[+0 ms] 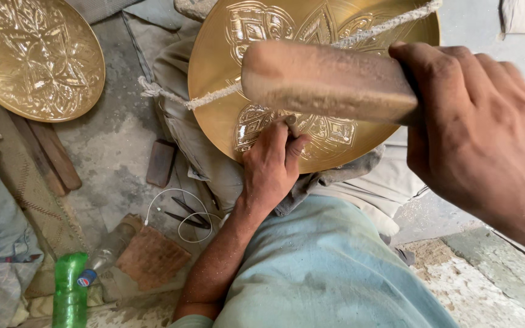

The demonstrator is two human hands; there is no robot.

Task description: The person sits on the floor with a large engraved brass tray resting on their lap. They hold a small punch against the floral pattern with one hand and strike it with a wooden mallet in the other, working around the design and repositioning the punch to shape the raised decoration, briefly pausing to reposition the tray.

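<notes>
- The right hand [481, 136] is wrapped tight around the end of a thick, worn wooden mallet [329, 82], which is raised in the air above a round engraved brass plate [220, 67].
- The left hand [270, 167] pinches a small metal chisel [291, 125] between thumb and fingers — its tip is set on the engraved band near the plate's lower edge.
- The brass plate rests tilted on a grey cloth [183, 130] in front of the person's lap, and a frayed white cord [214, 97] runs across its face from left to upper right.
- A second engraved brass plate [31, 54] lies on the floor at the upper left, well apart from the first.
- Lower left on the dusty concrete floor [110, 152]: a green plastic bottle [69, 294], a thin white cable [180, 212] looped around dark metal pliers [185, 214], and a small dark block [160, 163].
- Wooden strips [53, 155] lie just below the second plate.
</notes>
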